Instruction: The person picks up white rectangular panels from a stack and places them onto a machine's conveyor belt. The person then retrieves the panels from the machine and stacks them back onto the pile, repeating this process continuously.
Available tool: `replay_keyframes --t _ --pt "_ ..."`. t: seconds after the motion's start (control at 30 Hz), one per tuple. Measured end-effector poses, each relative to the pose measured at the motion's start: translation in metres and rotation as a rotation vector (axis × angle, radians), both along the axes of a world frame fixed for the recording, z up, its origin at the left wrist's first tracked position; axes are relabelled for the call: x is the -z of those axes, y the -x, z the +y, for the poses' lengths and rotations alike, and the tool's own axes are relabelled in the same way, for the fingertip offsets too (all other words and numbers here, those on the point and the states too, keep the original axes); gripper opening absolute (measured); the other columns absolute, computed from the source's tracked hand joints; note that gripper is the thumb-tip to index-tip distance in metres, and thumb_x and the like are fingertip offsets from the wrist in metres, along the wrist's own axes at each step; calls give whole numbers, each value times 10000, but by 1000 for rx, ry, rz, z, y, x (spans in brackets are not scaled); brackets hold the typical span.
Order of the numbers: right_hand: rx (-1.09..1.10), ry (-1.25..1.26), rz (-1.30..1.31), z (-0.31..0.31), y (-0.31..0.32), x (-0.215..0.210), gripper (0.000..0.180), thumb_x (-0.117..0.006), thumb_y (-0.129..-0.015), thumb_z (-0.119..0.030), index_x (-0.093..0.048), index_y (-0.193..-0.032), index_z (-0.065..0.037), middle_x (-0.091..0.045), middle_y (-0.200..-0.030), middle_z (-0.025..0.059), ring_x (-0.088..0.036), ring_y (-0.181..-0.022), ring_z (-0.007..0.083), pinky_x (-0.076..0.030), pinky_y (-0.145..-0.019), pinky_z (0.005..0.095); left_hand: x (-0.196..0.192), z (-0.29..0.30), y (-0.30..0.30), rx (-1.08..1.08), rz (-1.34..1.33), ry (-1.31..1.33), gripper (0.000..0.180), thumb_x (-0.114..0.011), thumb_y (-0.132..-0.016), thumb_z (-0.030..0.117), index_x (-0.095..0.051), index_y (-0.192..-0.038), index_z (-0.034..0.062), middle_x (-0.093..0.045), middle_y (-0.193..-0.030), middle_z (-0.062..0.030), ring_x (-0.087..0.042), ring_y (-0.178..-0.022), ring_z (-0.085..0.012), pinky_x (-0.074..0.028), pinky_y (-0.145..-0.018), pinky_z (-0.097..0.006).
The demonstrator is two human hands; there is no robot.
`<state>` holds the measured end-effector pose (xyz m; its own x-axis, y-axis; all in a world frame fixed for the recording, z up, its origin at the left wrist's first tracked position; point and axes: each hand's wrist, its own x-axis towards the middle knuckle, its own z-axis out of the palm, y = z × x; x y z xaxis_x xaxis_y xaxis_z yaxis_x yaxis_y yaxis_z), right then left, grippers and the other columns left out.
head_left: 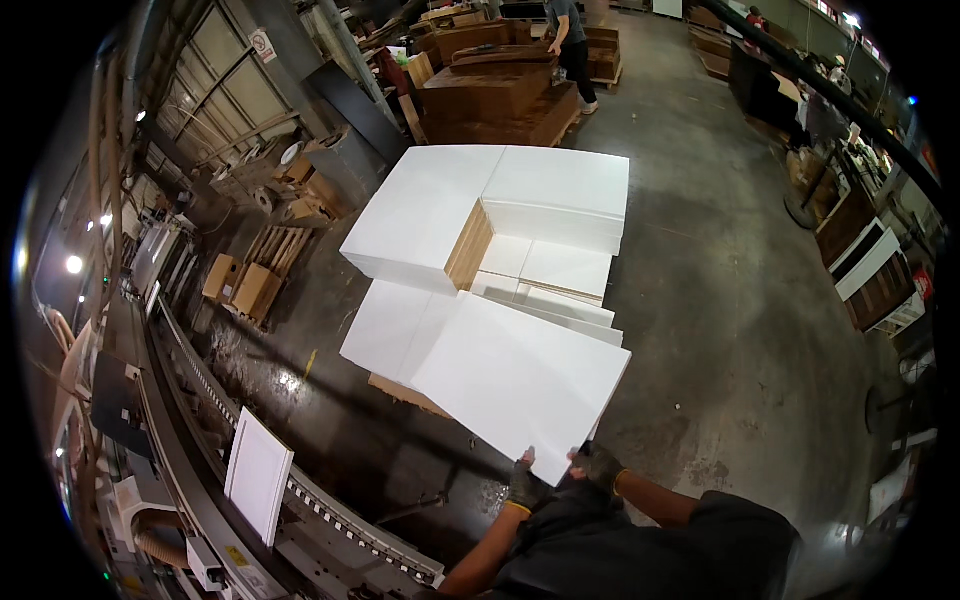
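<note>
Head cam: gloved left hand (522, 485) and right hand (598, 465) both grip the near corner of a white panel (520, 375), its far end over the white stacks (420, 200). Holding one corner only, imo it could tip or slide and ding an edge. Machine rail (350, 522) crowds the left; more room over the floor (710, 330) rightward.

Left hand (521, 487), right hand (602, 467) — two, gloved. Large white panel (525, 375), gripped — one. Framed white panel (259, 478) over left, one. Cardboard boxes (257, 292), two, by slatted pallet (287, 248). Wall sign (262, 46), one.
</note>
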<state>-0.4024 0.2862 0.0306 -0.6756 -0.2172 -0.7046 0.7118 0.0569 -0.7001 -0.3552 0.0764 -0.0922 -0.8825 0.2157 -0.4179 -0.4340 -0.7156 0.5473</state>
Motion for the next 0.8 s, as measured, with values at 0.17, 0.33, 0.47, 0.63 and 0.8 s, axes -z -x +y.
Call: replay_keyframes --t 0.17,0.33,0.47,0.63,0.8 --pt "-773 -795 1213 21 16 -63 725 -714 -793 -444 -529 -1346 -11 -537 -1364 212 -508 -1283 387 -397 -1088 499 -58 -18 8 -270 -296 -106 494 -615 -952 282 -515 -1368 34 -607 -1305 -121 -560 -1242 -314 -435 -1094 -461" --pt "-805 -573 1822 14 86 -55 737 -703 -738 -432 -518 -1344 -55 -507 -1356 163 -484 -1288 367 -359 -1125 511 -99 -47 12 -230 -109 -203 541 -508 -993 313 -427 -1431 6 -542 -1398 -174 -543 -1262 -350 -452 -1063 -497" --pt "-940 -566 2074 -34 127 -57 459 -702 -740 -362 -580 -1109 -120 -571 -1088 68 -591 -1030 271 -481 -899 445 -140 -77 15 -326 -241 112 565 -533 -949 376 -468 -1396 37 -606 -1296 -150 -610 -1146 -326 -511 -968 -469" --pt "-937 -567 2162 -134 170 -143 297 -674 -769 -329 -624 -1007 -159 -617 -872 17 -633 -740 236 -505 -655 414 -204 -150 46 -486 96 192 556 -450 -1002 425 -474 -1389 26 -612 -1311 -131 -614 -1121 -302 -495 -978 -424" --pt "-595 -362 1918 -198 173 -288 350 -697 -823 -434 -660 -929 -102 -666 -824 128 -670 -722 309 -507 -657 444 -173 -178 52 -372 614 -228 658 -417 -927 704 -578 -1076 84 -563 -1051 -61 -520 -920 -218 -439 -911 -398"
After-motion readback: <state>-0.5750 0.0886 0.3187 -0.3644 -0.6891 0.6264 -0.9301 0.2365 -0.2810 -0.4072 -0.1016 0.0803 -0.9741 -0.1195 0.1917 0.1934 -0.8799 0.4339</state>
